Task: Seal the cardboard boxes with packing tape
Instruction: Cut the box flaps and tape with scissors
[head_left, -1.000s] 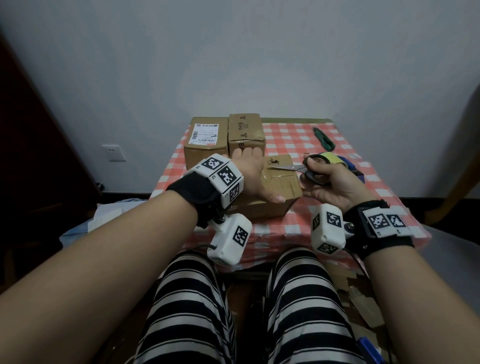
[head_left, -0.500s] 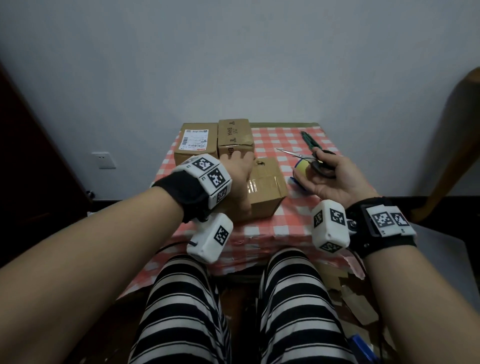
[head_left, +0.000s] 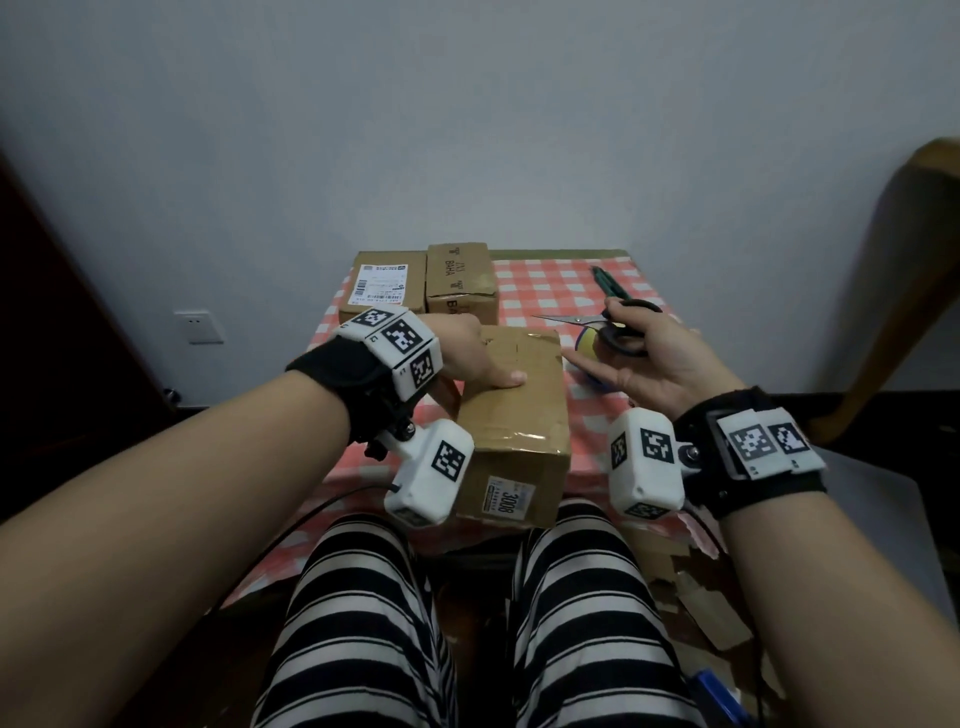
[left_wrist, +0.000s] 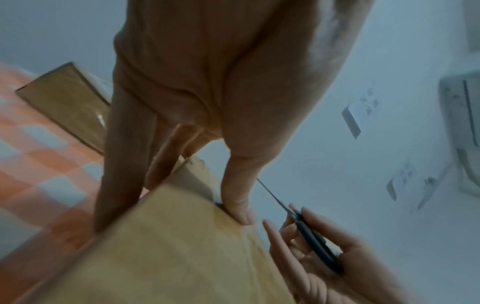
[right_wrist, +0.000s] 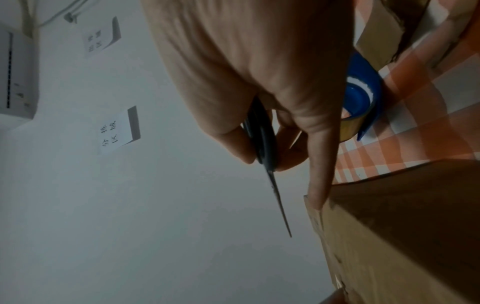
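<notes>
- While my left hand (head_left: 462, 353) grips the taped brown cardboard box (head_left: 514, 415) at the checked table's (head_left: 550, 280) six o'clock edge, thumb flat on top.
- My right hand (head_left: 649, 364), at the box's three o'clock, holds black-handled scissors (head_left: 618, 332), one finger outstretched to its corner.
- Blue-cored tape roll (right_wrist: 363, 98) lies behind that hand.

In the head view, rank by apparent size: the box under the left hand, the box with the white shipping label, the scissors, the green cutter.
1. Box under the left hand, though nearness enlarges it.
2. Labelled box.
3. Scissors.
4. Green cutter, partly hidden.
</notes>
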